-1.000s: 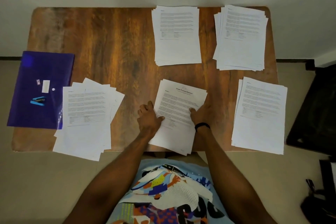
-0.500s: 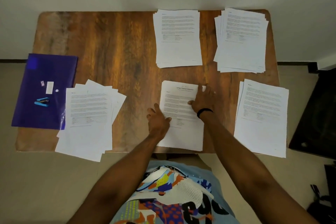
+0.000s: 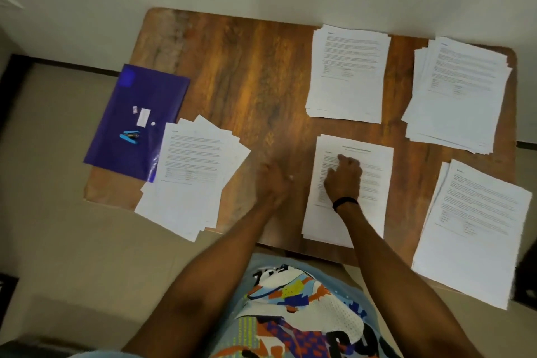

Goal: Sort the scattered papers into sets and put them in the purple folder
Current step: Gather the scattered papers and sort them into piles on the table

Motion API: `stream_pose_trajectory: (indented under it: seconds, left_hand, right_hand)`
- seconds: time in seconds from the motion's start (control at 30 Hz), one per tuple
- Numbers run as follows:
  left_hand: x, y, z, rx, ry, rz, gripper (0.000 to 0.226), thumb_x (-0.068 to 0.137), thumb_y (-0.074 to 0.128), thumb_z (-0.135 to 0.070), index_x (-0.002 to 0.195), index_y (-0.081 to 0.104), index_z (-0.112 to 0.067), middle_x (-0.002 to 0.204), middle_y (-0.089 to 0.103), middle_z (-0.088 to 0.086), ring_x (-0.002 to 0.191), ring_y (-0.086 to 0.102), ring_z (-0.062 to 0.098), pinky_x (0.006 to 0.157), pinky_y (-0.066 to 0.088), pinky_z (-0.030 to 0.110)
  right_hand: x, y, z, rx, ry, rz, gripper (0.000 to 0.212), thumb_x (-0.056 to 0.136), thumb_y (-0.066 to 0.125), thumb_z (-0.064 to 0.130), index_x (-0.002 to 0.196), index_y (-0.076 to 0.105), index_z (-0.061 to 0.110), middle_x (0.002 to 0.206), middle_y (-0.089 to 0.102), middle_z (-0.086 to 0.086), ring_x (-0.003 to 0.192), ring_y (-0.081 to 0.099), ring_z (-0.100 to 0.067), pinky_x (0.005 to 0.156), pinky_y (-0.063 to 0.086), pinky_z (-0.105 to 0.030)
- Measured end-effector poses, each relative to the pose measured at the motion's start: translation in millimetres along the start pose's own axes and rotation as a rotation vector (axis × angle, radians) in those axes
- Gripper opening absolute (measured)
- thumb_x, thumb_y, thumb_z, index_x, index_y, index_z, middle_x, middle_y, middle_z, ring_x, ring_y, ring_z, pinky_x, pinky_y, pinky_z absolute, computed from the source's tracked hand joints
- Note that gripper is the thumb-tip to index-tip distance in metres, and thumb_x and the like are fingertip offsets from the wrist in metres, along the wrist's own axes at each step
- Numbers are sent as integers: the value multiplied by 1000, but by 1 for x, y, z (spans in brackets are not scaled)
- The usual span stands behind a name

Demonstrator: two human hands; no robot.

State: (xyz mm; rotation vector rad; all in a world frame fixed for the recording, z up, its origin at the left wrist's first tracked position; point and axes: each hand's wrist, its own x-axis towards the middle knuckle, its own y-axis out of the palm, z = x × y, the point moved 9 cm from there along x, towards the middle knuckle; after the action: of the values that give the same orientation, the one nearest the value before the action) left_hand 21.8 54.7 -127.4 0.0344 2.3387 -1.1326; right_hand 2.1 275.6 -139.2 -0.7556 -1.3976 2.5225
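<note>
The right hand rests on the titled stack at the middle of the worktop's near edge. Its fingers are loosely bent on the top sheet and grip nothing I can make out. The left hand lies on bare wood just beside that stack (too blurred to tell whether its fingers are spread or curled).

Sorting looks well advanced. The far middle stack, the far right stack and the near right stack sit fairly neat, while the fanned stack by the near left corner is not yet squared.

Filing has not begun, I judge. The purple folder overhangs the left edge and lies flat with no sheet visibly in it. Only a blue stapler and small white scraps sit on top.
</note>
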Motion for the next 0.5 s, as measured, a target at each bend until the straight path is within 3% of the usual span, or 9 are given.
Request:
stream_pose_trajectory:
  seconds: [0.07,0.13,0.2,0.27,0.4,0.5]
  left_hand:
    - [12,-37,28,117,-37,-125,51,94,57,-48,133,48,-16,136,53,14,123,52,32,106,43,42]
    - [20,-73,66,112,-196,-186,65,94,56,-48,147,35,-16,152,36,19,138,36,38,115,32,50]
    - [25,-96,109,143,-326,-179,81,92,57,-55,154,19,-20,163,16,16,148,18,40,121,20,54]
    - [30,-102,148,238,-388,-80,98,84,62,-63,156,8,-23,164,6,16,149,12,44,119,20,58]
    - [31,-98,185,237,-384,17,106,79,62,-71,155,4,-24,162,9,16,144,21,44,113,33,59]
    - [31,-98,184,268,-337,1,105,80,54,-77,156,4,-23,161,9,17,143,23,45,112,33,58]
  right_hand:
    - [-10,23,37,74,-74,77,29,100,54,17,126,58,7,125,57,-17,117,56,-33,102,49,-44]
    - [-17,46,74,84,-133,184,23,100,52,20,115,60,4,115,62,-18,106,61,-34,95,52,-45]
    - [-27,72,111,-45,-206,296,38,97,54,26,128,55,4,128,57,-20,119,55,-39,101,44,-47]
    - [-39,96,141,-129,-227,349,49,100,51,37,138,48,7,139,50,-17,128,48,-37,107,38,-45]
    - [-56,154,178,-127,-204,393,81,93,59,50,155,22,13,158,23,-18,145,25,-37,120,26,-50]
    - [-64,178,184,-238,-163,402,98,92,62,51,159,3,10,164,-3,-23,152,-1,-43,122,6,-52]
